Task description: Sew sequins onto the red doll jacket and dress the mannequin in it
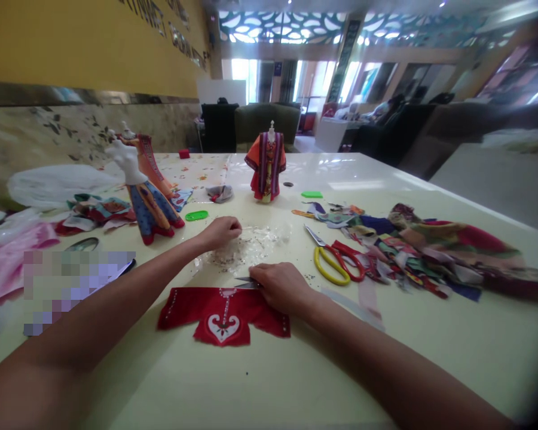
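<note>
At the far left lies pink cloth point(4, 257), and behind it a doll stand point(149, 200) in a blue and orange dress leans to one side; both are well apart from the hands. The left hand point(219, 232) rests on the table point(296, 382), fingers curled in, at the edge of a clear plastic sheet point(251, 245) strewn with tiny beads; whether a bead is pinched I cannot tell. Nearer to the person lies the small red garment point(224, 313), flat, sleeves spread, with a white heart shape on its front; it looks very light and soft, so I judge it will slide and wrinkle if pushed; it is best taken at a sleeve or the hem, away from the sewn trim. The right hand point(280, 286) lies on its upper right part, fingers closed round a small metal tool point(246, 282) whose tip points toward the collar. To the right are scissors point(336, 260) with yellow and red handles, then a heap of fabric scraps point(430, 251). Open room is on the bare table in front of the garment; the right table edge lies beyond the scraps.
</note>
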